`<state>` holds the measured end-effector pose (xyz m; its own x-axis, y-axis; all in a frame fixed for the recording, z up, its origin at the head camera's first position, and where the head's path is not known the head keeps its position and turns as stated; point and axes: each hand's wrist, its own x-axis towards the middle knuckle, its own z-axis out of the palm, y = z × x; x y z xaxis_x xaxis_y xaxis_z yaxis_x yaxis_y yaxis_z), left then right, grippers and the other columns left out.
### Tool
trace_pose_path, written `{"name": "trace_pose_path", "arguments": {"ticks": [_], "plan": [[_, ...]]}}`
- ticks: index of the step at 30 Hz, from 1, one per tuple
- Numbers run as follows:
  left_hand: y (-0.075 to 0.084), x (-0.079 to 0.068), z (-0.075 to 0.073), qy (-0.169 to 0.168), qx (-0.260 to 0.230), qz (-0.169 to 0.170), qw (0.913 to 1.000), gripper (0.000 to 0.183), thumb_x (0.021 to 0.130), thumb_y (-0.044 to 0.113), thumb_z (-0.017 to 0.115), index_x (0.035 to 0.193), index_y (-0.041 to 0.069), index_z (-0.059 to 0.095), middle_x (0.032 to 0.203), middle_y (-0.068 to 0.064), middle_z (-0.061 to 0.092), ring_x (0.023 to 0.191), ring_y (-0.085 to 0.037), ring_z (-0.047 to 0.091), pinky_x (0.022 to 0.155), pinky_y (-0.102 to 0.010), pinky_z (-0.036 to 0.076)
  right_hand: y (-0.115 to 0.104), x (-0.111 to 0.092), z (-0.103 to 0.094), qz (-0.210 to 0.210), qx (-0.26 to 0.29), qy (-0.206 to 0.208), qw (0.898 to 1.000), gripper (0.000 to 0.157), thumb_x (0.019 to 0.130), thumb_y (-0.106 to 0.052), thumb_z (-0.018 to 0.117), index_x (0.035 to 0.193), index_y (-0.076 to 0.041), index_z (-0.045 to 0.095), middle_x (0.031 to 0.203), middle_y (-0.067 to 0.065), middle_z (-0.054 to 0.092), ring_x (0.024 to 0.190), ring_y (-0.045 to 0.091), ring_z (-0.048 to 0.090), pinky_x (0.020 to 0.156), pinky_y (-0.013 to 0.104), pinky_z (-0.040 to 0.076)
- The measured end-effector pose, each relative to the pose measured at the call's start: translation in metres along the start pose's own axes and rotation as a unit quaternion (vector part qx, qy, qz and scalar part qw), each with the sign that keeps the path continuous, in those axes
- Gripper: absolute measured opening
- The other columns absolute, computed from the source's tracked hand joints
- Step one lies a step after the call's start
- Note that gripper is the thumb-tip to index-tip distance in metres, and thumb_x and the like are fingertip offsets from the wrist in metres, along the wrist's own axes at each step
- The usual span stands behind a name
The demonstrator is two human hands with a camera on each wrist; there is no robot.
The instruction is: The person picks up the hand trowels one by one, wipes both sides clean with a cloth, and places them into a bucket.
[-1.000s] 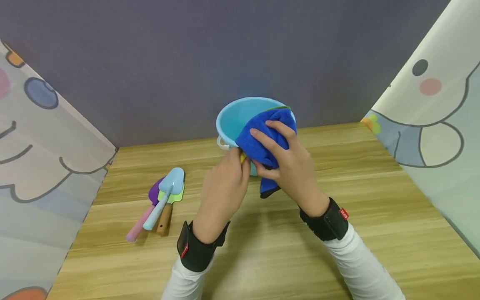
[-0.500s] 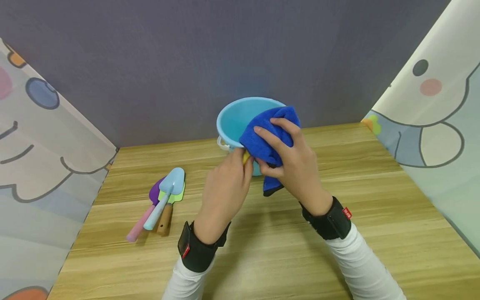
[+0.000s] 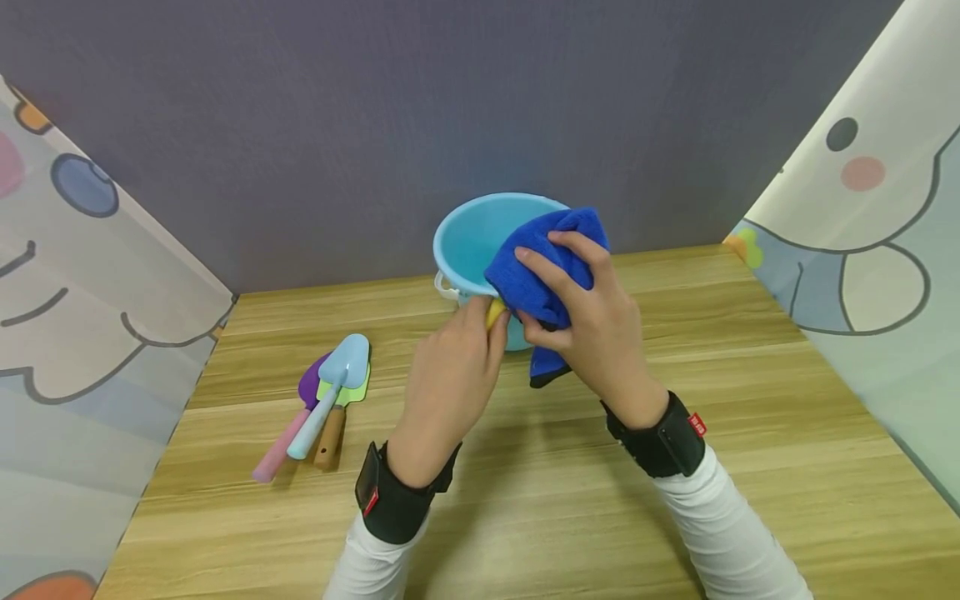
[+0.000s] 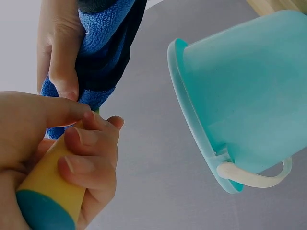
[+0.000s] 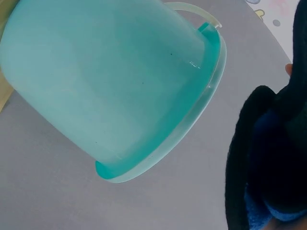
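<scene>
My left hand (image 3: 450,371) curls round the yellow handle (image 4: 55,172) of a tool whose other end is hidden under a blue cloth (image 3: 536,267). The handle's end cap is teal, as the left wrist view shows. With spread fingers on top and the thumb below, my right hand (image 3: 592,325) holds the cloth round the tool's covered end. A dark-edged corner of the cloth hangs below that hand. Just behind both hands stands a light blue bucket (image 3: 468,237), upright, its right side partly covered by the cloth. In the right wrist view, dark folds of cloth fill the right side.
On the wooden table (image 3: 675,517) at the left lie three small garden tools in a pile: a light blue trowel (image 3: 345,364), a purple one (image 3: 309,383) with a pink handle, and a green one (image 3: 356,392) with a wooden handle. A grey wall (image 3: 337,125) rises behind.
My right hand and the cloth have shifted a little to the right and away from me. More of the yellow handle shows between the hands. The left hand has hardly moved.
</scene>
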<state>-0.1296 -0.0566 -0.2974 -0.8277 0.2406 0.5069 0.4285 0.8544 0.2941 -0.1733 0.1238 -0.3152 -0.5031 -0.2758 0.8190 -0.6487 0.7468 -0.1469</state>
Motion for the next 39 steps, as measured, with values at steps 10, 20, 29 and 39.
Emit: {"name": "trace_pose_path", "arguments": {"ticks": [10,20,29,39], "plan": [[0.0000,-0.0005,0.0002,0.000,0.005,0.003,1.0000,0.025,0.107,0.028,0.052,0.105,0.005,0.061,0.074,-0.001,0.056,0.055,-0.014,0.052,0.046,-0.028,0.039,0.0014,-0.0002,-0.0029,0.010,-0.018,0.006,1.000,0.063,0.084,-0.032,0.082,0.142,-0.026,0.055,0.145,0.017,0.042,0.131,0.045,0.054,0.094,0.058,0.056],[0.0002,-0.0004,0.0003,0.000,0.013,0.007,0.9999,0.026,0.108,0.029,0.051,0.108,0.005,0.062,0.076,-0.002,0.058,0.055,-0.016,0.054,0.047,-0.030,0.041,0.0022,0.0020,-0.0062,0.022,-0.022,0.013,0.999,0.063,0.084,-0.029,0.082,0.141,-0.024,0.055,0.145,0.017,0.042,0.133,0.045,0.051,0.099,0.059,0.053],[0.0011,-0.0010,-0.0008,0.001,0.013,0.010,0.9999,0.025,0.107,0.028,0.052,0.107,0.005,0.061,0.074,-0.001,0.055,0.054,-0.015,0.051,0.046,-0.030,0.039,0.0039,0.0024,-0.0081,0.031,-0.022,0.027,0.999,0.063,0.083,-0.026,0.083,0.140,-0.025,0.056,0.146,0.016,0.042,0.133,0.045,0.052,0.099,0.060,0.052],[0.0012,-0.0013,-0.0006,0.007,0.017,0.019,0.9997,0.024,0.107,0.027,0.054,0.107,0.005,0.062,0.074,-0.001,0.055,0.055,-0.014,0.052,0.046,-0.030,0.041,0.0071,0.0031,-0.0099,0.067,-0.010,0.063,0.996,0.060,0.083,-0.022,0.081,0.138,-0.028,0.059,0.145,0.012,0.045,0.131,0.042,0.054,0.100,0.060,0.053]]}}
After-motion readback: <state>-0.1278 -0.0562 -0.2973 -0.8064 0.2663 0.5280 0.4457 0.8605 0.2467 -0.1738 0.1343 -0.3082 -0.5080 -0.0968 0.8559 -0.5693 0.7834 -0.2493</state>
